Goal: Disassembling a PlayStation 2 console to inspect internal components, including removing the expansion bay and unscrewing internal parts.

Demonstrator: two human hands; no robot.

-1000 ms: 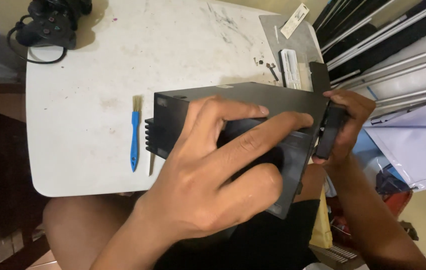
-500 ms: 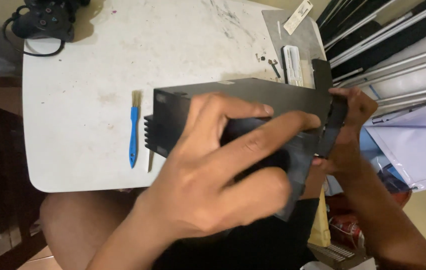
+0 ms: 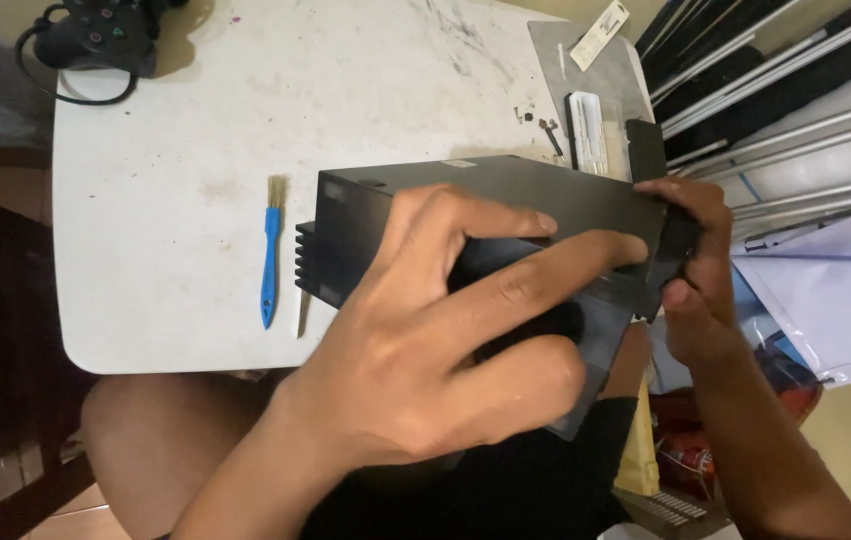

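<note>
Since the earlier frame almost nothing has moved: both hands keep the same hold on the black box [image 3: 506, 195], which sits a little lower in the view. The left hand [image 3: 446, 350] lies over its near side, fingers [image 3: 546, 275] spread apart and pressed on the dark surface. The right hand [image 3: 696, 270] is at the box's far end, fingers curled and clamped on a black end piece [image 3: 674, 250]. The box rests at the edge of the white table [image 3: 196, 120]. Left of the left fingers lies a blue brush [image 3: 270, 255], apart from the box. Beyond the right fingers are small screws [image 3: 538, 120] and a grey metal plate [image 3: 596, 70]. A black game controller [image 3: 96, 35] lies at the far corner.
</note>
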